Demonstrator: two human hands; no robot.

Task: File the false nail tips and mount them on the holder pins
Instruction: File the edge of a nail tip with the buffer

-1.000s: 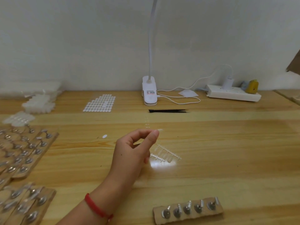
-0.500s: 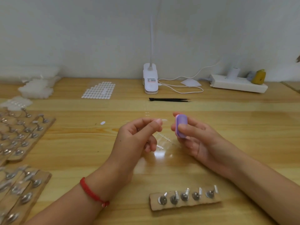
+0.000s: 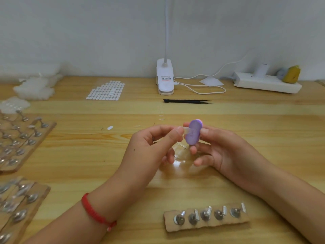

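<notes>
1. Cardboard holder strip (image 3: 205,219), lower centre of frame: five metal pins stand in it in a row, each with a short pale stalk leaning right. Cannot tell if any carries a nail
2. Larger cardboard boards (image 3: 37,138) at the left edge and lower left corner: many round-headed metal pins stand on them in rows; detail blurred
3. Left hand (image 3: 154,147), centre frame, red cord bracelet (image 3: 95,212) on the wrist. Thumb and forefinger are pinched together on a clear nail tip (image 3: 186,132); the other fingers curl loosely beneath
4. Right hand (image 3: 226,152), just right of centre. Thumb and fingers are clamped on a purple oval file block (image 3: 193,132), its flat face turned toward the camera
5. The nail tip is held above the table (image 3: 263,120), its free end touching the left side of the file block
6. Clear sprue of nail tips (image 3: 181,148) lies on the table under the hands, partly hidden
7. Upper part of frame: sheet of white adhesive tabs (image 3: 106,90), black tweezers (image 3: 186,101), clip lamp base (image 3: 165,76), power strip (image 3: 267,83)
8. Against half a second ago: hands were apart with a gap between tip and file; now they are closed up and the tip meets the file. A second ago the right hand was out of view. The pinch on the tip is unchanged
</notes>
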